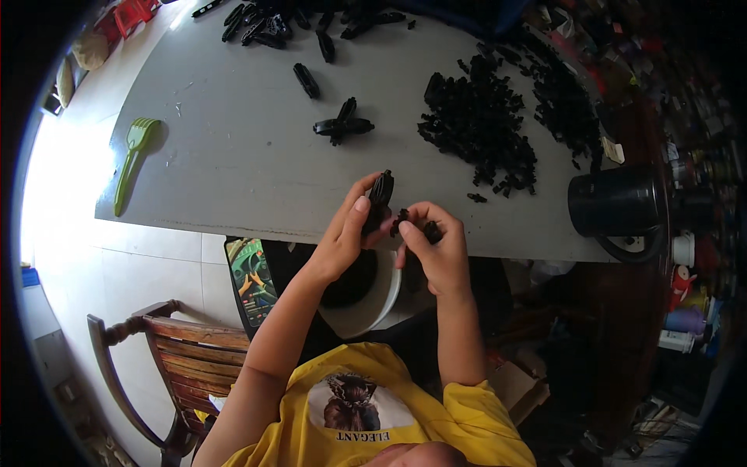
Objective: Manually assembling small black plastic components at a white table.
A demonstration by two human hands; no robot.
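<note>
My left hand (340,240) is closed round a long black ribbed plastic piece (381,191), held upright near the table's front edge. Just right of it, my right hand (445,253) pinches a small black toothed piece (400,221) between thumb and finger, close to the long piece. Another small black piece (433,231) sits in the curl of the right fingers. Beyond the hands, several long black pieces lie crossed in a little stack (342,125). A single long black piece (306,81) rests farther back.
A large heap of small black pieces (475,117) covers the table's right side, with more long pieces (268,27) at the far edge. A green fork-shaped tool (132,163) lies left. A black mug-like container (615,204) stands right. Below are a white-rimmed bucket (387,300) and wooden chair (191,350).
</note>
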